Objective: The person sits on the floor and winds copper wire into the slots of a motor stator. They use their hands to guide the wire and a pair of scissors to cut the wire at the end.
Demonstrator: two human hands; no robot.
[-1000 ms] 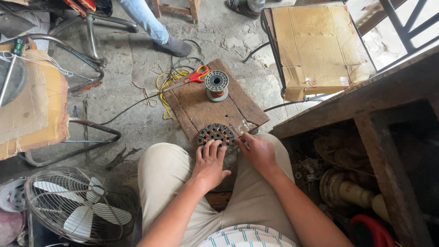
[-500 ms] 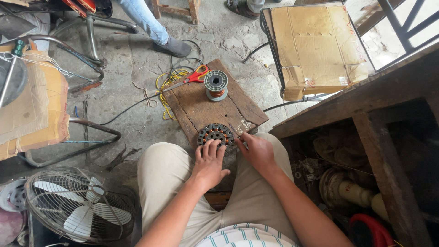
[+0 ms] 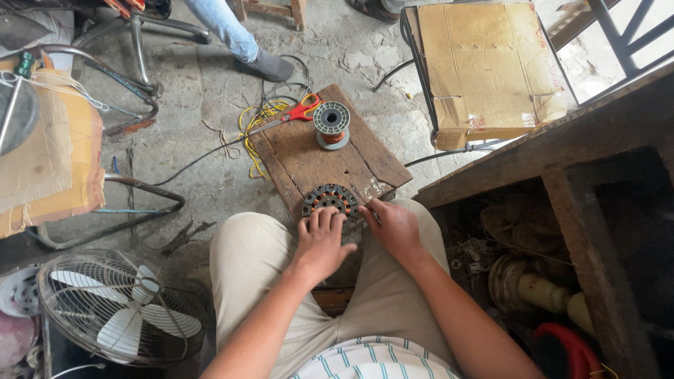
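The left hand lies palm down with its fingers spread a little, fingertips resting on the near rim of a round motor stator; it steadies the part rather than closing around it. The right hand sits just beside the stator's right edge, fingers curled inward as if pinching something fine, though what lies between them is too small to tell. The stator is a dark metal ring with a hollow middle and a circle of evenly spaced slots, showing coppery windings between the teeth; it lies flat at the near corner of a small, worn wooden bench, right in front of the person's knees in pale trousers. Farther back on the same bench stands a spool of copper wire with a grey flange, and at the far corner lie scissors with red handles, blades pointing left over the edge. Yellow wire is tangled on the concrete floor beside the bench. To the lower left stands a fan with a wire guard. To the upper right a chair frame carries a sheet of flattened cardboard, and another person's leg in jeans reaches in at the top.
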